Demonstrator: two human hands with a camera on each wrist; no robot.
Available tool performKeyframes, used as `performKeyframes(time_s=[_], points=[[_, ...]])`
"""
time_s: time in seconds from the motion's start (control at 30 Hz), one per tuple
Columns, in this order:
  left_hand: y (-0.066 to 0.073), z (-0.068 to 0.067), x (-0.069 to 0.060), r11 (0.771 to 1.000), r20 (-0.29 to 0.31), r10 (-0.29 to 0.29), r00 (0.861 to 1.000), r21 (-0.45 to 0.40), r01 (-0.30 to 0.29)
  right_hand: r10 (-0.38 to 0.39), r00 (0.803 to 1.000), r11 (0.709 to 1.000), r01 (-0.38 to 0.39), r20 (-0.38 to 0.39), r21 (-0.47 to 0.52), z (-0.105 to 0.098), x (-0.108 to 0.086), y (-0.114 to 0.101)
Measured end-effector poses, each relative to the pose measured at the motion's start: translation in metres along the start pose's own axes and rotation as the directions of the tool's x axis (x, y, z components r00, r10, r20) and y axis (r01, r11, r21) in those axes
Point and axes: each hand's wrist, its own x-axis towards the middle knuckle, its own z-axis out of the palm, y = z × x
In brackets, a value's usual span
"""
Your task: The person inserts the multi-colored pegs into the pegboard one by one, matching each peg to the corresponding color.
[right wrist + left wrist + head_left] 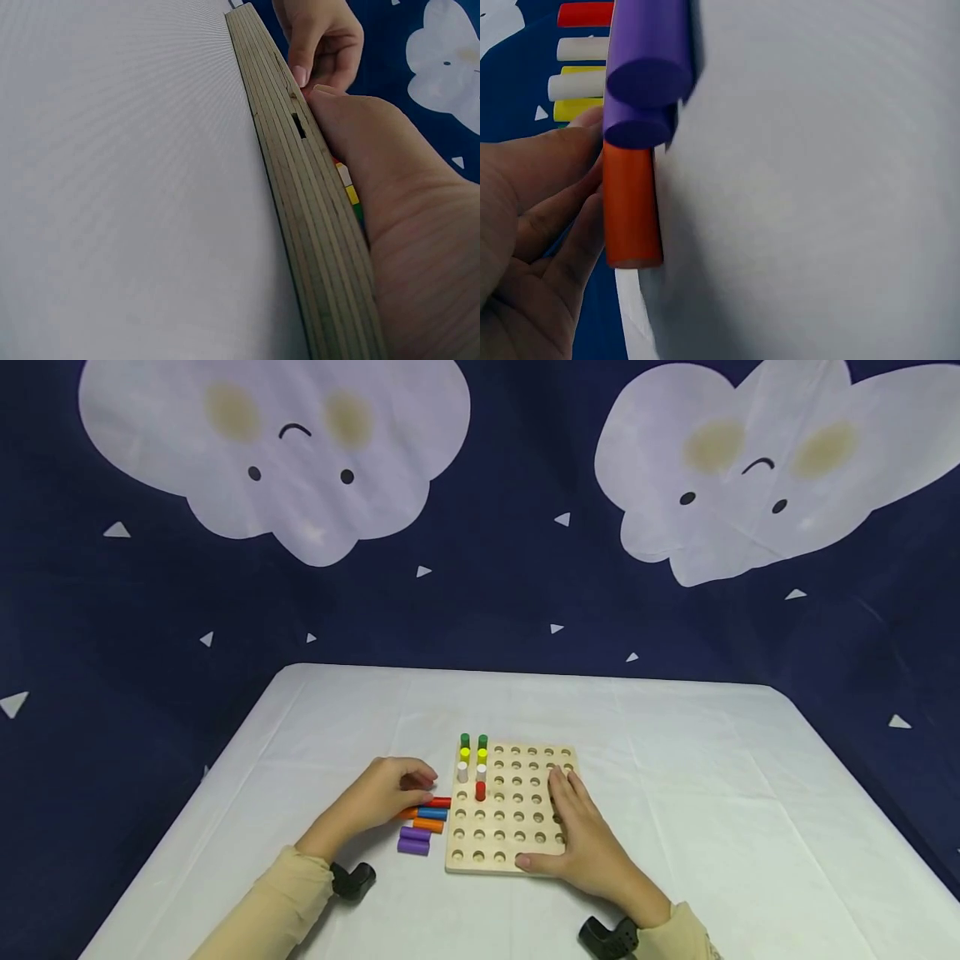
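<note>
A wooden pegboard with rows of holes lies on the table. Pairs of green, yellow and white pegs and one red peg stand in its left columns. My left hand hovers at the board's left side, thumb beside a loose red peg; a gap shows between thumb and fingers. Its contact with that peg is unclear. My right hand rests on the board's right part, fingers extended and thumb near the front edge. In the right wrist view, the board's layered edge runs beside that thumb.
Left of the board lie a blue peg, orange pegs and two purple pegs. A white cloth covers the table. Behind it hangs a dark blue curtain with clouds.
</note>
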Motion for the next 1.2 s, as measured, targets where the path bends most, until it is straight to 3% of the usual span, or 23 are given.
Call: performKeyframes(time_s=[0.23, 0.47, 0.8, 1.07, 1.2], points=[[0.007, -0.003, 0.005, 0.997, 0.054, 0.048, 0.997, 0.054, -0.051, 0.001, 1.000, 1.000, -0.001, -0.009, -0.012, -0.001, 0.002, 0.001], [0.011, -0.008, 0.008, 0.988, 0.129, 0.107, 0.986, 0.101, -0.120, -0.013, 1.000, 1.000, 0.012, -0.023, -0.011, -0.002, 0.003, 0.001], [0.023, -0.003, 0.010, 0.966, 0.138, 0.107, 0.985, 0.219, -0.136, -0.018, 0.999, 1.000, 0.018, -0.033, -0.003, -0.002, 0.004, 0.000], [0.022, 0.005, 0.008, 0.914, 0.134, 0.222, 0.966, 0.318, -0.254, -0.003, 1.000, 1.000, 0.003, -0.026, -0.004, 0.001, 0.001, -0.001], [0.021, 0.007, 0.009, 0.936, 0.114, 0.173, 0.978, 0.289, -0.199, -0.003, 1.000, 1.000, 0.003, -0.025, 0.004, 0.002, 0.000, 0.000]])
